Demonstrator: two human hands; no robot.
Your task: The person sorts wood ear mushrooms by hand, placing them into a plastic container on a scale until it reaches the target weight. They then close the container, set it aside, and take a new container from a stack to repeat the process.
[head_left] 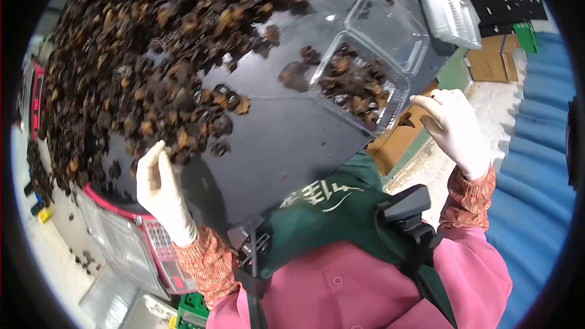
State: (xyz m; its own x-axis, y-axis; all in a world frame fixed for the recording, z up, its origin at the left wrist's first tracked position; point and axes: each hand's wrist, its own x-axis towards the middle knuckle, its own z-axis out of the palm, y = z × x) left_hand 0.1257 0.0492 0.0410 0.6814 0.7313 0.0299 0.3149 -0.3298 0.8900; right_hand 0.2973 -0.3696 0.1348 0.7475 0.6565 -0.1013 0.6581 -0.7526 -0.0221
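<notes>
A person's two hands, both in thin white gloves, stand apart over and beside a dark grey, smooth surface (274, 146). The left hand (159, 190) is raised at the near margin of a broad heap of dark brown, glossy, curled pieces (164, 55); its thumb and forefinger meet at the tips, though whether a small piece is pinched there cannot be told. The heap spreads beyond and around these fingertips, its loose edge reaching toward the space between the hands. The right hand (454, 129) has its forefinger and thumb spread, with a gap between them. Just to its left is an open, hinged container of clear plastic (399, 92); the base, nearest this hand, holds a layer of the brown pieces, while the lid lies flat beyond. A single dark brown flake (406, 120) shows between the container's edge and the right thumb; its support cannot be made out. Farther beyond the right hand is a stack of clear plastic containers (451, 13), with a brown cardboard box (492, 61) nearer to it. Close below the left hand is a pink-rimmed device with a white keypad (159, 234).
</notes>
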